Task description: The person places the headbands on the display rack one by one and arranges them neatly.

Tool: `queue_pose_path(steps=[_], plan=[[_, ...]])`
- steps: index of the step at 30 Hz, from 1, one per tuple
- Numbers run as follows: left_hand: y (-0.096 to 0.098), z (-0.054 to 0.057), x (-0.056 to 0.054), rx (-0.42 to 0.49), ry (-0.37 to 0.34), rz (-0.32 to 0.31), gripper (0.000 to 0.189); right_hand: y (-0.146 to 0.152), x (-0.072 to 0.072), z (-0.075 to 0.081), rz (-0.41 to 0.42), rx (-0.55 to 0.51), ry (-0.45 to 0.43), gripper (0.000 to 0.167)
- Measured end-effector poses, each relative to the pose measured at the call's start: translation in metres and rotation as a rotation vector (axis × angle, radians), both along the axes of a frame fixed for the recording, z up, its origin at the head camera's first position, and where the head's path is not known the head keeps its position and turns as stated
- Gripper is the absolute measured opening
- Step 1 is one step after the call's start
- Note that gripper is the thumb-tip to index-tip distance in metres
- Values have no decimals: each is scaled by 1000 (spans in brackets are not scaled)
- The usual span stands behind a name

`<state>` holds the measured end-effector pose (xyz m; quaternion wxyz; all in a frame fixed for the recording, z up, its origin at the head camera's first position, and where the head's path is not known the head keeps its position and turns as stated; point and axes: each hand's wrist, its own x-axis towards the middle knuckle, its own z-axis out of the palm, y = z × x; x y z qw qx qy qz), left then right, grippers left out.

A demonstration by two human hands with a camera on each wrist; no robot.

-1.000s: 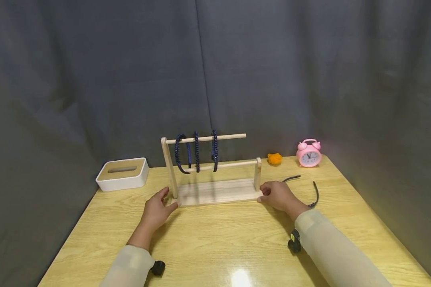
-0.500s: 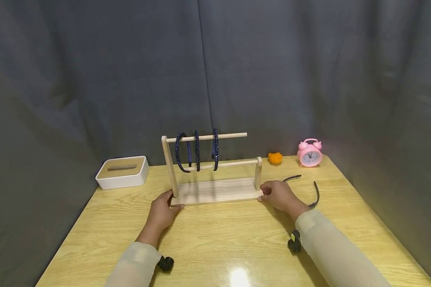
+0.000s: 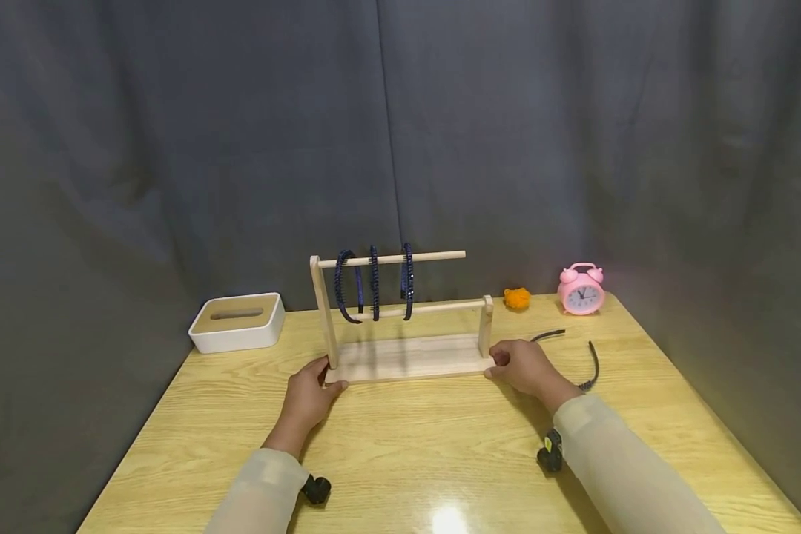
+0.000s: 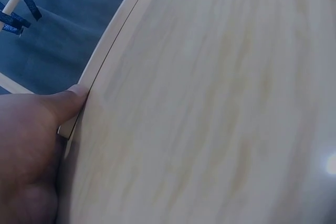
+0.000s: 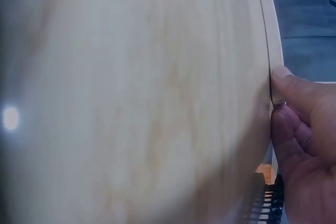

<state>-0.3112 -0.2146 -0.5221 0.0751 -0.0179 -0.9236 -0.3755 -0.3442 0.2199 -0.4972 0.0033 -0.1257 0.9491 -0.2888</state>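
A pale wooden rack [image 3: 410, 356] stands on the table, with a higher rod at the back left and a lower rod reaching the short right post. Three dark blue headbands [image 3: 374, 285] hang on the higher rod toward its left end. My left hand [image 3: 305, 397] grips the base's left front corner, thumb on the front edge, as the left wrist view also shows. At the other end, my right hand [image 3: 523, 366] pinches the right corner between thumb and fingers. Another dark headband [image 3: 595, 363] lies behind my right forearm, partly hidden by it.
A white tissue box [image 3: 236, 337] with a wooden top sits at the back left of the table [image 3: 387, 460]. Toward the back right are a small orange object [image 3: 517, 298] and a pink alarm clock [image 3: 581, 297]. Grey curtains [image 3: 274, 148] surround the table's back and sides.
My left hand has come in to the right and now holds the rack's left corner. My right hand keeps its hold at the other end. The head view has shifted slightly.
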Motion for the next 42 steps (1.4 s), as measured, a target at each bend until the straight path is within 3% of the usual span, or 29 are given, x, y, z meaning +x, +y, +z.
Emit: queue_pose_path(steps=[7,11,18,24,31,38,42], plan=[[3,1,-4,17,9,-7,66,6,4,2,23,-11,19,43],[4,0,-4,22,-8,-3,67,14,15,6,36,-24,49,48],[3,1,-5,25,-29,0,69,51,42,16,-28,-62,100,49],[-2,1,-3,28,-28,-3,69,90,58,17,-90,29,95,46],[-12,3,2,6,-26,22,68,97,57,13,-16,120,69,37],[-7,2,2,30,-41,3,69,101,55,9,24,240,126,12],[-2,0,0,33,-42,2,69,105,59,8,29,248,146,7]])
